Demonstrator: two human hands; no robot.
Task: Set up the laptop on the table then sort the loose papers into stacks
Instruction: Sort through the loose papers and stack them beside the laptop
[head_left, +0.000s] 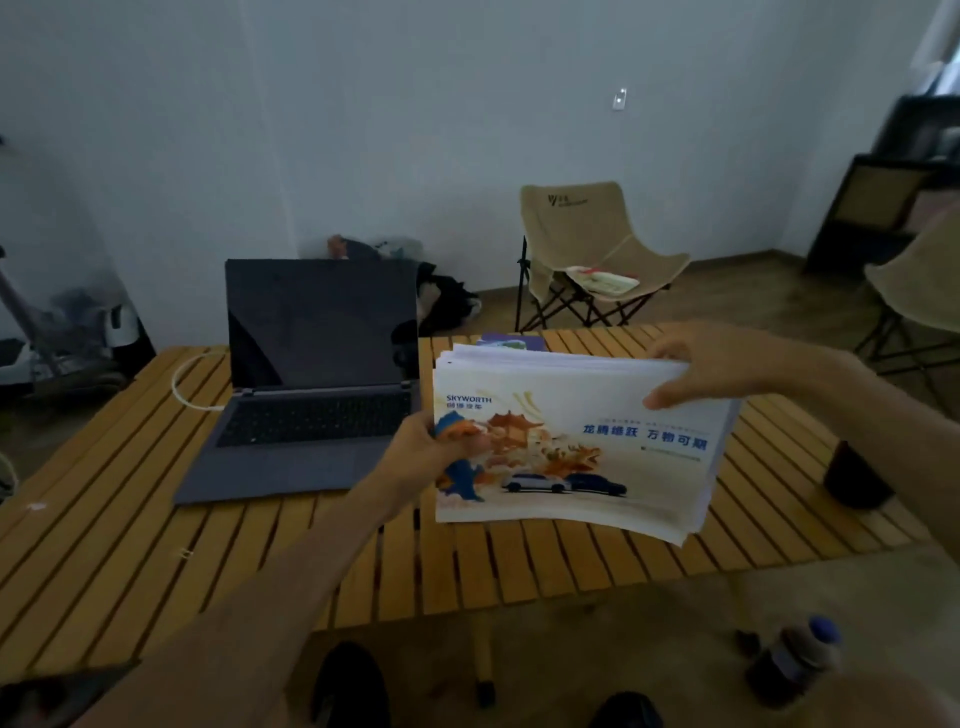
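Two bare hands hold a thick stack of papers (576, 441) just above the slatted wooden table (130, 545), near its right edge. Left hand (426, 457) grips the stack's left edge; right hand (711, 366) pinches its far right corner. An open laptop (306, 384), screen dark, sits toward the table's far left, beside the stack
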